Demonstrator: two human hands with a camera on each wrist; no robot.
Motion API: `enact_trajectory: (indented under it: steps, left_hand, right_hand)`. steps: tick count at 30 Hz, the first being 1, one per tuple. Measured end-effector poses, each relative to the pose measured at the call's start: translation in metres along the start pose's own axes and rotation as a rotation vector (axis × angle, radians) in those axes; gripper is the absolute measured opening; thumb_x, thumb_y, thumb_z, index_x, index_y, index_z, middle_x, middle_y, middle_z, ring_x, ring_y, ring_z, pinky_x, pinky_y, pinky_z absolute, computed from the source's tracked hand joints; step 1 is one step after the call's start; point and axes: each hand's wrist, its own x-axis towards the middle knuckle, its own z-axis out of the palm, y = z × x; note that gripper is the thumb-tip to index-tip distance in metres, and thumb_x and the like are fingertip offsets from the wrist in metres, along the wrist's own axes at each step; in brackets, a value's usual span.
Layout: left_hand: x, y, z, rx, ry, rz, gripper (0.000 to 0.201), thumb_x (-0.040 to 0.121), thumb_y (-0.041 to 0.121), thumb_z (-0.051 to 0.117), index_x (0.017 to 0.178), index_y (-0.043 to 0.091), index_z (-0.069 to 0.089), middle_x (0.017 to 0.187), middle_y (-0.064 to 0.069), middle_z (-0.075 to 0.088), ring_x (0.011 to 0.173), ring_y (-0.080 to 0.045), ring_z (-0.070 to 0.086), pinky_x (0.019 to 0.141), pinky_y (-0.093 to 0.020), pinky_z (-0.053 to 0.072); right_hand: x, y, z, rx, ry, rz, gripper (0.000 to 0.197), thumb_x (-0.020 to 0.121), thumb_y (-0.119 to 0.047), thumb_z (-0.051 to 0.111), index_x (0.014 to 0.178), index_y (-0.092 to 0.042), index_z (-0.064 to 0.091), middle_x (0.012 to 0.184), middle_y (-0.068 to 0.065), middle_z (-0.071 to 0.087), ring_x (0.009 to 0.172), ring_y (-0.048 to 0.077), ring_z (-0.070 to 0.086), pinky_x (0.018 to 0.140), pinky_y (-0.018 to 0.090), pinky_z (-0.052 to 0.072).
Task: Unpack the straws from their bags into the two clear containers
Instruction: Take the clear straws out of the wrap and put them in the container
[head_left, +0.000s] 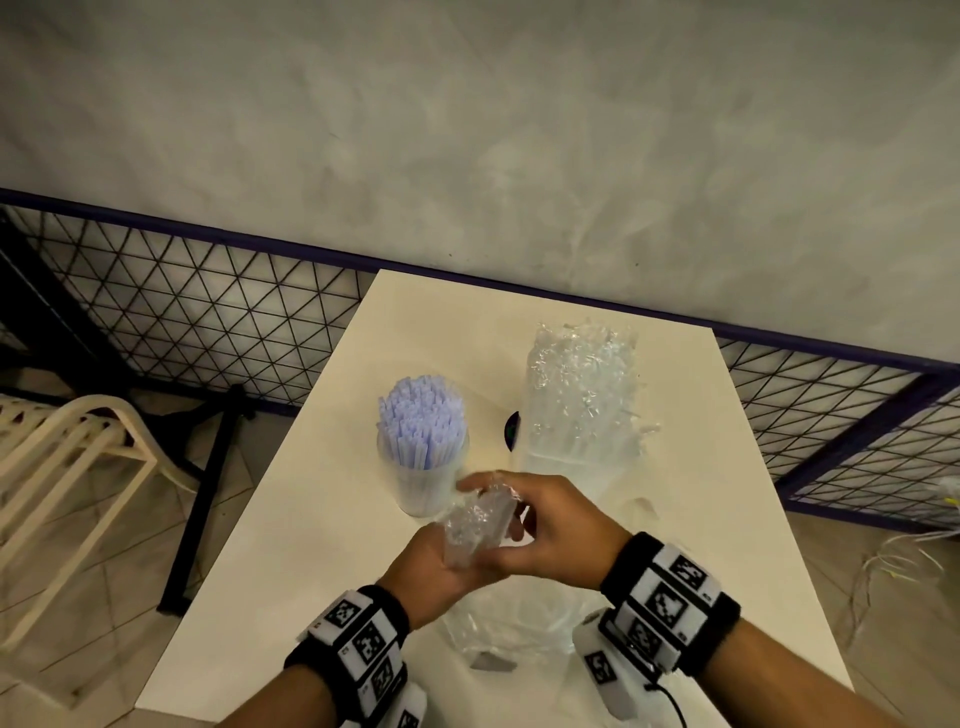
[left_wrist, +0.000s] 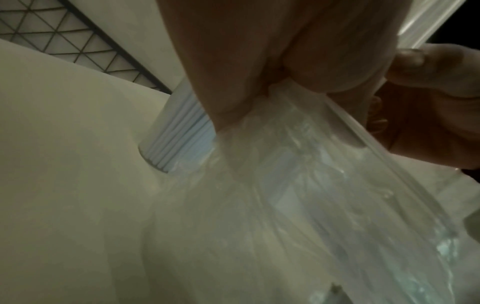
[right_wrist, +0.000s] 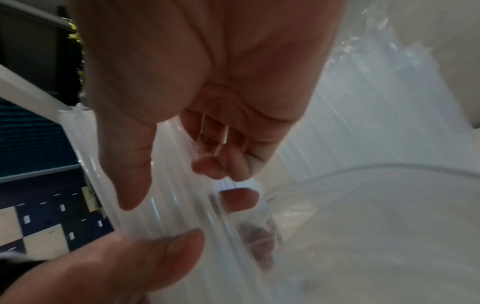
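A clear container (head_left: 422, 486) packed with pale blue straws (head_left: 421, 426) stands upright on the white table (head_left: 291, 545); its base (left_wrist: 176, 133) also shows in the left wrist view. To its right stands a tall clear mass of transparent straws (head_left: 582, 395). Above the table's near half, both hands hold a bag of clear straws (head_left: 478, 525). My left hand (head_left: 431, 566) grips it from below, bunching the plastic (left_wrist: 311, 185). My right hand (head_left: 550, 525) curls over its top, fingers round the straws (right_wrist: 168, 205).
Loose clear plastic (head_left: 509, 629) lies on the table under my hands. A dark hole (head_left: 511, 431) sits in the tabletop's middle. A cream chair (head_left: 67, 467) and a black table leg (head_left: 208, 493) stand left. Wire mesh fencing (head_left: 182, 312) runs behind; cables (head_left: 909, 561) lie on the floor at right.
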Motion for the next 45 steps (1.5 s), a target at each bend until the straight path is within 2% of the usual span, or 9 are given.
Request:
enact_trajectory:
  steps: [3,9,12,16,24,29,35,41,45]
  left_hand:
    - [-0.001,-0.005,0.000,-0.026,0.024,-0.056,0.042,0.074,0.025,0.080,0.114,0.025,0.068,0.111,-0.002,0.073,0.107,-0.019,0.069,0.100,-0.046,0.052]
    - [-0.004,-0.013,-0.003,-0.009,0.033,-0.087,0.042,0.072,0.029,0.082,0.112,0.025,0.070,0.109,0.000,0.075,0.105,-0.015,0.070,0.100,-0.042,0.052]
    - [-0.004,-0.016,-0.003,0.027,0.031,-0.090,0.038,0.072,0.027,0.080,0.108,0.030,0.070,0.108,0.006,0.074,0.103,-0.008,0.068,0.097,-0.031,0.051]
    - [-0.005,-0.020,-0.005,0.080,0.044,-0.106,0.034,0.071,0.025,0.073,0.103,0.035,0.070,0.108,0.017,0.072,0.104,0.000,0.065,0.093,-0.022,0.047]
    - [-0.002,-0.039,-0.009,0.062,0.155,-0.156,0.039,0.061,0.048,0.076,0.092,0.025,0.070,0.093,0.008,0.074,0.090,-0.009,0.069,0.085,-0.029,0.053]
    - [-0.003,-0.043,-0.007,0.093,0.170,-0.165,0.023,0.073,0.034,0.079,0.089,0.021,0.068,0.080,0.009,0.070,0.076,-0.002,0.065,0.072,-0.018,0.047]
    - [-0.004,-0.043,-0.009,0.105,0.189,-0.161,0.020,0.073,0.036,0.076,0.082,0.020,0.067,0.080,0.002,0.069,0.072,-0.005,0.062,0.070,-0.017,0.047]
    - [-0.001,-0.044,-0.006,0.126,0.194,-0.161,0.013,0.082,0.025,0.077,0.082,0.018,0.066,0.076,0.007,0.067,0.069,-0.002,0.060,0.068,-0.014,0.045]
    - [-0.004,-0.045,-0.006,0.123,0.198,-0.166,0.012,0.080,0.024,0.078,0.080,0.019,0.066,0.077,0.004,0.069,0.071,-0.003,0.062,0.069,-0.015,0.047]
  right_hand:
    - [0.001,0.011,0.007,0.100,0.088,0.057,0.023,0.071,-0.018,0.085,0.089,-0.014,0.072,0.084,0.005,0.066,0.077,0.029,0.060,0.068,0.041,0.052]
    - [-0.008,0.017,0.017,0.194,0.186,0.081,0.021,0.066,-0.014,0.086,0.078,-0.017,0.070,0.083,-0.005,0.066,0.076,0.014,0.065,0.071,0.029,0.053]
    - [-0.011,0.018,0.020,0.301,0.190,0.102,0.018,0.070,-0.001,0.079,0.072,-0.011,0.064,0.073,0.009,0.064,0.066,0.010,0.060,0.065,0.026,0.049]
    - [-0.012,0.019,0.018,0.291,0.208,0.117,0.014,0.072,-0.003,0.077,0.081,-0.009,0.069,0.070,-0.008,0.061,0.067,0.004,0.058,0.066,0.017,0.046]
    - [-0.017,0.039,0.023,0.071,0.194,0.137,0.018,0.069,-0.030,0.079,0.083,-0.021,0.072,0.084,-0.004,0.071,0.077,0.011,0.069,0.075,0.038,0.056]
    - [-0.019,0.032,0.015,-0.116,0.054,0.105,0.015,0.075,-0.031,0.078,0.087,-0.022,0.076,0.085,-0.005,0.070,0.079,0.008,0.067,0.075,0.029,0.054]
    - [-0.015,-0.031,-0.072,0.037,0.209,0.077,0.007,0.079,-0.016,0.082,0.084,-0.013,0.077,0.074,-0.003,0.075,0.058,0.003,0.067,0.055,0.017,0.052]
    - [-0.014,-0.070,-0.149,-0.097,0.343,0.024,0.034,0.069,-0.049,0.076,0.089,-0.021,0.073,0.084,-0.002,0.075,0.065,0.021,0.072,0.059,0.038,0.061]
    - [-0.003,-0.066,-0.172,-0.158,0.368,-0.003,0.038,0.070,-0.050,0.077,0.091,-0.019,0.074,0.087,-0.001,0.075,0.071,0.025,0.071,0.064,0.044,0.060]
